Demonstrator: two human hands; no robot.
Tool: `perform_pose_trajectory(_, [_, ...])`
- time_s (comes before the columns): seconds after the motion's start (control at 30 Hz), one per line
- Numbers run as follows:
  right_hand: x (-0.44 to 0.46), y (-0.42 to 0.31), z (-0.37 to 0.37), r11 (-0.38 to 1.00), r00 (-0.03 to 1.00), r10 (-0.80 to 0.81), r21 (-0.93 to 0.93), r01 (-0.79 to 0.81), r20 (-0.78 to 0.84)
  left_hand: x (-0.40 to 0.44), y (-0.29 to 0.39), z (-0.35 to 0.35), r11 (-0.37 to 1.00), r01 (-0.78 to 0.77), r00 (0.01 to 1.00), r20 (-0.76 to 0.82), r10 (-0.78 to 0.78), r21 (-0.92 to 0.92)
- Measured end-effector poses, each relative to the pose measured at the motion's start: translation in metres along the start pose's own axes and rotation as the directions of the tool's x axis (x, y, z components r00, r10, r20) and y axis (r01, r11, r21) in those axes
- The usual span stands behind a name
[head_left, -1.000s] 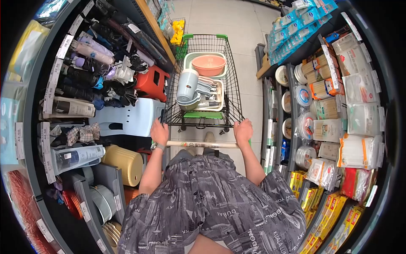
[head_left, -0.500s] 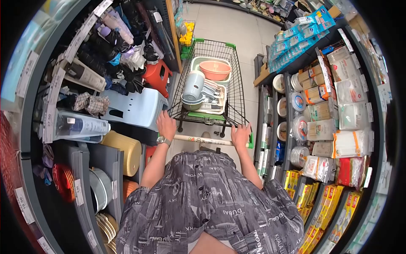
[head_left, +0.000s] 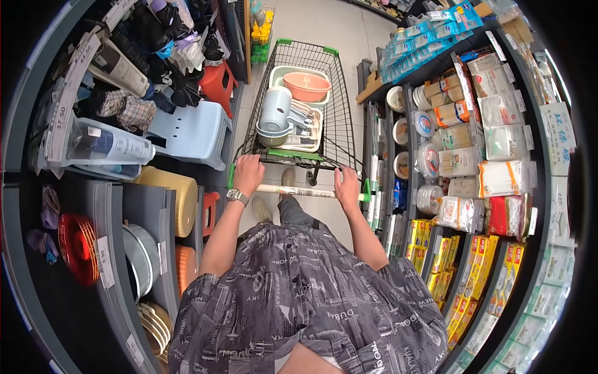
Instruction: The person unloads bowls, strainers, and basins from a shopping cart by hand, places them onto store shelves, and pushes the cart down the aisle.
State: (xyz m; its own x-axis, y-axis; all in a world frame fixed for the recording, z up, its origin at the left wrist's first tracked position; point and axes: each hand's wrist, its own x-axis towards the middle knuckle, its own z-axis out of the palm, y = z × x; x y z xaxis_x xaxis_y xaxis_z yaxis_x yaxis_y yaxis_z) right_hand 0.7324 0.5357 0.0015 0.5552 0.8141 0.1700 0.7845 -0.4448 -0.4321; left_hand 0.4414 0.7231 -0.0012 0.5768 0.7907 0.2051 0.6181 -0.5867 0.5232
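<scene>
My left hand (head_left: pixel 248 174) is closed over the left end of the shopping cart handle (head_left: pixel 293 190), a watch on its wrist. Near the right end, my right hand (head_left: pixel 347 185) grips the same pale bar. Ahead of both hands is the black wire shopping cart (head_left: pixel 341 106) with green corner pieces. Inside it, a coral oval basin (head_left: pixel 306 86) sits in a pale green-white tub (head_left: pixel 278 76). Closer to me lie a light blue cylindrical container (head_left: pixel 275 111), bowls (head_left: pixel 272 134) and a white tray (head_left: pixel 318 138) of grey-and-white items that I cannot make out.
On the left, shelves hold umbrellas, a light blue stool (head_left: pixel 198 128), a red stool (head_left: pixel 218 87) and a gold bin (head_left: pixel 177 199). Right-hand shelves carry packaged skewers (head_left: pixel 458 134), tubs and yellow boxes (head_left: pixel 476 268). Tiled floor (head_left: pixel 311 22) extends beyond the cart.
Both hands stay on the handle. The cart and shelves sit slightly higher and further left in view. My shoes and trouser leg show more below the handle.
</scene>
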Motion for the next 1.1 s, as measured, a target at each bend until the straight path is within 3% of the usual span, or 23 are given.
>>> perform_pose_trajectory(0.5, [-0.082,-0.021,-0.022,0.987,0.988,0.149,0.052,-0.151,0.028,-0.078,0.009,-0.019,1.0,-0.011,1.0,-0.007,0.012,0.024])
perform_pose_trajectory(0.67, [-0.113,-0.019,-0.02,0.995,0.995,0.096,0.039,-0.095,-0.015,-0.105,0.014,-0.028,0.999,-0.004,1.0,0.026,0.003,0.035])
perform_pose_trajectory(1.03, [-0.18,-0.034,-0.04,0.985,0.982,0.152,0.069,-0.16,0.108,-0.169,0.02,-0.029,0.995,0.047,0.998,0.037,-0.05,0.084])
perform_pose_trajectory(1.1, [-0.194,-0.034,-0.041,0.99,0.992,0.124,0.061,-0.125,0.021,-0.183,0.027,-0.029,0.992,0.074,0.996,0.042,-0.079,0.107])
